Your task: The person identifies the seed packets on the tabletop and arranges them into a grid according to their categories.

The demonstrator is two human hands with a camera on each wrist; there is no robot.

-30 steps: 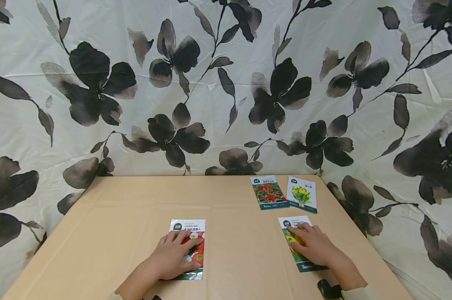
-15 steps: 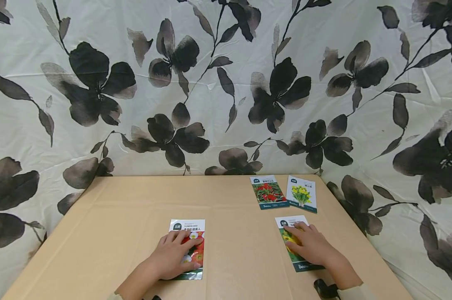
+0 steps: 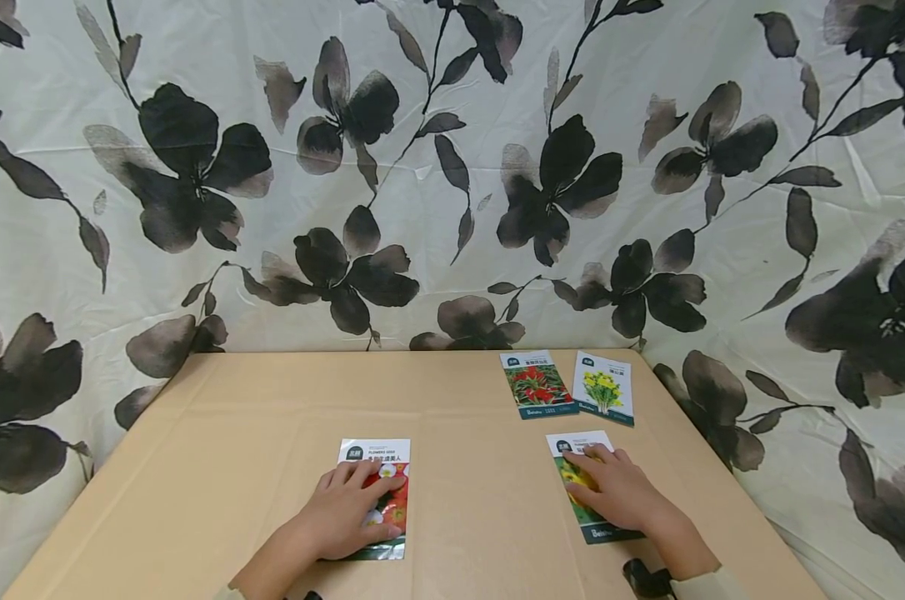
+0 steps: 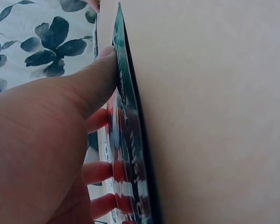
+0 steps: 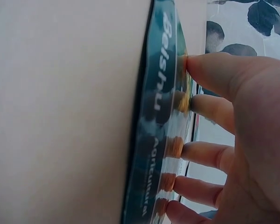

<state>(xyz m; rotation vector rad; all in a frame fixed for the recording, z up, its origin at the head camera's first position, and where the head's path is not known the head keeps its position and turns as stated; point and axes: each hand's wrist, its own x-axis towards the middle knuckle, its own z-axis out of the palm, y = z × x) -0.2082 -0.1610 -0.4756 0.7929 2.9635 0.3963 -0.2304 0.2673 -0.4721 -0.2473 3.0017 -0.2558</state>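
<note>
On the left of the table lies a flower seed packet (image 3: 394,500) with red and white blooms. My left hand (image 3: 347,508) rests on it, fingers spread; in the left wrist view the thumb and fingertips touch the face of this packet (image 4: 126,93). A second seed packet (image 3: 583,500), yellow flowers over a dark green band, lies tilted to the right. My right hand (image 3: 623,492) covers its right part with spread fingers. The right wrist view shows all fingertips touching the glossy face of that packet (image 5: 161,93).
Farther back on the table (image 3: 467,483), a packet with red flowers (image 3: 538,385) lies beside a packet with yellow flowers (image 3: 604,387), near the back right corner. A floral cloth (image 3: 452,167) hangs behind the table. A black wrist device (image 3: 647,577) sits under the right wrist.
My right hand and the yellow-flower packet beneath it have slid a little to the left. My left hand and its packet have stayed in place.
</note>
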